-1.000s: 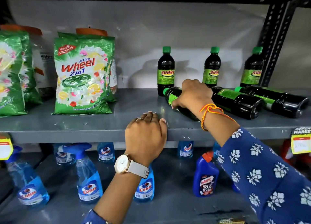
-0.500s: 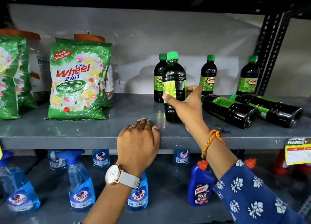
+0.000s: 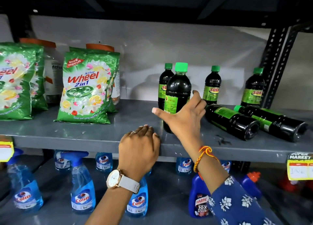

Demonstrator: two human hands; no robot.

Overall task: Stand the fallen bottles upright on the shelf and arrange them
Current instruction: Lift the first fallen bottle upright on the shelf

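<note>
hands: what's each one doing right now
Left hand: closed over the shelf edge, holding nothing.
Right hand: open beside the upright bottle.

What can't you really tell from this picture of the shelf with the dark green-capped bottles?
Head view, the only one:
- Whether the right hand grips the front upright bottle; it looks spread open, and it covers the bottle's lower side.
- The label of the upright bottle behind: the front bottle hides most of it.
- The orange-lidded jars: detergent bags cover them.
- The price tag: cut by the right edge, writing blurred.
</note>
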